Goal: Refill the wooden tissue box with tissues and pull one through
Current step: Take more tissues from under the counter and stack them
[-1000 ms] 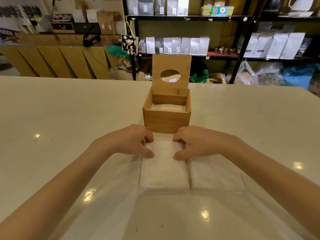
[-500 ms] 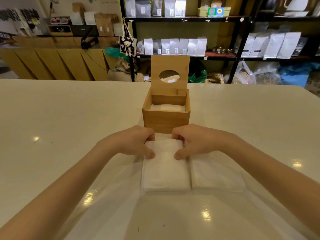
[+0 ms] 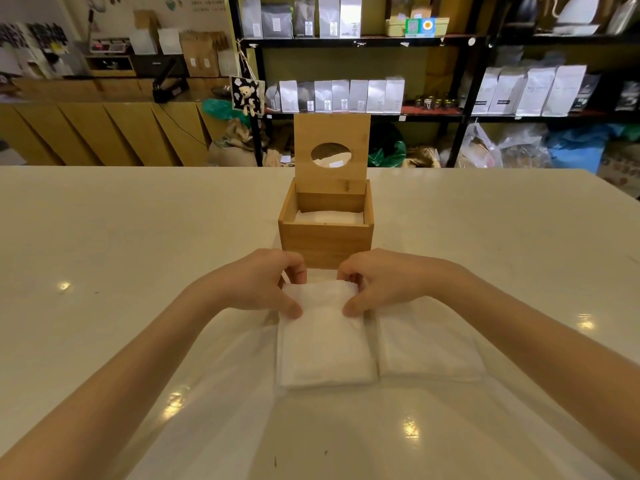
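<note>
The wooden tissue box [image 3: 325, 242] stands in the middle of the table with its lid [image 3: 330, 133] hinged upright; the lid has an oval hole. White tissues [image 3: 327, 216] lie low inside the box. Just in front of it a stack of white tissues [image 3: 323, 344] lies on clear plastic wrap. My left hand [image 3: 263, 282] pinches the stack's far left corner, thumb on top. My right hand [image 3: 381, 280] pinches the far right corner the same way. The far edge of the top tissues is lifted slightly.
A second tissue stack [image 3: 426, 344] lies right beside the first on the clear plastic wrap [image 3: 225, 393]. The white table [image 3: 138, 237] spreads wide on both sides. Shelves with white pouches [image 3: 343, 95] and a wooden counter [image 3: 104, 133] stand beyond the table's far edge.
Both hands have tightened on the far edge of the left stack and raised that edge a little. The box and the right stack have not moved.
</note>
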A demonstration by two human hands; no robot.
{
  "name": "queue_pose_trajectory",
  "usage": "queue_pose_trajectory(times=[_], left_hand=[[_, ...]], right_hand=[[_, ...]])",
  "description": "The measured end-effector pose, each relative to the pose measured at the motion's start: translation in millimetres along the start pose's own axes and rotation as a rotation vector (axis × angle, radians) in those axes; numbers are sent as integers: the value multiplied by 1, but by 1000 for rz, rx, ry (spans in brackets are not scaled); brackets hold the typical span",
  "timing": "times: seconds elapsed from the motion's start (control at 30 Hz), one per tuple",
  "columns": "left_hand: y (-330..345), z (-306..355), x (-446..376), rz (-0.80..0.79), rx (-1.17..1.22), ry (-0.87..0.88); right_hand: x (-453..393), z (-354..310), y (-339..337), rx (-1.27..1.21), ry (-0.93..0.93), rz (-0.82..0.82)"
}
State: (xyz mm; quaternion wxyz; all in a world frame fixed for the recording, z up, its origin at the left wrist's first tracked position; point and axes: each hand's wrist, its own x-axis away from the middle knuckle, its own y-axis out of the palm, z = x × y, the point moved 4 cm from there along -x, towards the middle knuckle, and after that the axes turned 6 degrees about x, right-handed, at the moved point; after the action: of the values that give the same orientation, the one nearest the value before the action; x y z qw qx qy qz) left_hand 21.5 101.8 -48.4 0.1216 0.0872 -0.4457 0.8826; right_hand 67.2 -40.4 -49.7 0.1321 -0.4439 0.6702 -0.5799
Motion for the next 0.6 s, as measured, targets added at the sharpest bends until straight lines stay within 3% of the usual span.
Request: queue_pose_trajectory(times=[0.17, 0.43, 0.6], left_hand=[[-4, -2, 1, -22, 127, -28], [-21, 14, 9, -89, 329, 23], [-35, 37, 6, -84, 596, 69]], right_hand=[[2, -2, -4, -76, 1, 29], [17, 4, -20, -448, -23, 51], [39, 19, -42, -700, 8, 209]])
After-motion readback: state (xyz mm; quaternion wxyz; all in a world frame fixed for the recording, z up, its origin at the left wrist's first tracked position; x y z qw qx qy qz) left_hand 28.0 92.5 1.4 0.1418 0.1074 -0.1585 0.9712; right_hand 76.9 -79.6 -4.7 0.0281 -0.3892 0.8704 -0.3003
